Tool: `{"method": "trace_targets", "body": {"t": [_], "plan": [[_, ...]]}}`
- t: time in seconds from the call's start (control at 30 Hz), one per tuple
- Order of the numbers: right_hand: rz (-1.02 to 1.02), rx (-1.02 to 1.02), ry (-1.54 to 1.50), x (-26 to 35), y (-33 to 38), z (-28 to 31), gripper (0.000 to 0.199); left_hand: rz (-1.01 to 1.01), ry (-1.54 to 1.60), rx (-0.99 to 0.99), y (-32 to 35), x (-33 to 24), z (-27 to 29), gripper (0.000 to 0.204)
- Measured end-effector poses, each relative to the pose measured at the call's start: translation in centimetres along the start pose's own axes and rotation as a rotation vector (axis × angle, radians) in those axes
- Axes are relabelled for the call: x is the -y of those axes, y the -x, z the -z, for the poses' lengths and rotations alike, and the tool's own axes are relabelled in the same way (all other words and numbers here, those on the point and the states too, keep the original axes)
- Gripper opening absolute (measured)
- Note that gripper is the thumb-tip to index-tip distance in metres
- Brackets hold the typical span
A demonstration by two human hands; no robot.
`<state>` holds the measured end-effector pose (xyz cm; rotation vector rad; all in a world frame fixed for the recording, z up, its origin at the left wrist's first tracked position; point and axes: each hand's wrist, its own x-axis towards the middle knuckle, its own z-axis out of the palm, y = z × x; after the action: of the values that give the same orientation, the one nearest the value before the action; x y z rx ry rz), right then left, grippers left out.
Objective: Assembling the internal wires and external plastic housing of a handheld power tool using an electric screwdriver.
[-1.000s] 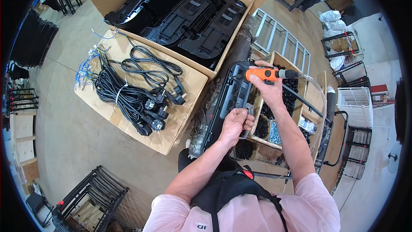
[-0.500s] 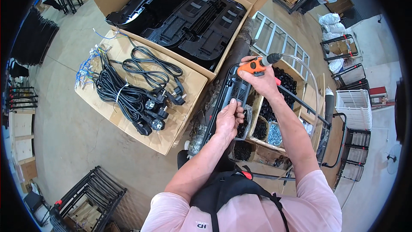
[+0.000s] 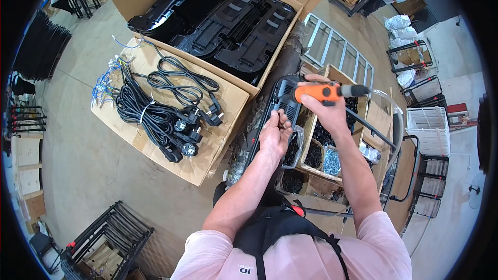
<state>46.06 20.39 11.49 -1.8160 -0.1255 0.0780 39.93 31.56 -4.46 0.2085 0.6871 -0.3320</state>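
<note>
My right hand (image 3: 332,116) is wrapped round an orange power screwdriver (image 3: 314,93), with a clear hose (image 3: 397,109) running from its dark rear end. The screwdriver is over the upper end of a long black plastic housing (image 3: 276,105) with vent slots; its tip is hidden. My left hand (image 3: 275,136) is at the housing's right edge, its fingers curled and thumb pressed in. Whatever is between those fingers, if anything, is too small to make out.
On the left, a cardboard sheet (image 3: 116,114) bears bundled black power cords (image 3: 150,116). Behind stands a carton (image 3: 249,85) of black plastic panels (image 3: 249,46). Wooden bins on the right hold small black parts and silvery screws (image 3: 331,161). A ladder-like metal frame (image 3: 337,46) lies beyond.
My right hand has swung the screwdriver to the right and tilted it from its earlier angle. My left hand has drawn slightly up and its fingers have curled more.
</note>
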Motion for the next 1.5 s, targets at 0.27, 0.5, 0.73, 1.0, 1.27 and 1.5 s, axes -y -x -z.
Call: {"method": "trace_targets", "body": {"t": [0.27,0.5,0.73,1.0,1.27,1.5], "plan": [[0.000,-0.037,-0.051,-0.5,4.5,1.2,0.054,0.024,0.239,0.140,-0.6,-0.5,-1.0,0.028],[0.014,-0.067,-0.097,-1.4,4.9,1.8,0.053,0.025,0.206,0.288,-0.1,-0.5,-0.6,0.029],[0.001,-0.088,-0.082,-2.4,3.7,0.7,0.052,0.001,-0.049,0.094,1.7,0.6,-1.1,0.034],[0.022,-0.052,0.004,-4.2,2.1,-0.8,0.052,0.101,-0.270,0.271,5.4,2.5,1.9,0.028],[0.024,-0.014,0.065,-3.7,1.6,-1.0,0.052,0.148,-0.342,0.240,7.6,2.6,4.0,0.027],[0.019,0.018,0.145,-3.6,0.4,-1.6,0.044,0.109,-0.499,0.283,8.2,2.8,6.4,0.025]]}}
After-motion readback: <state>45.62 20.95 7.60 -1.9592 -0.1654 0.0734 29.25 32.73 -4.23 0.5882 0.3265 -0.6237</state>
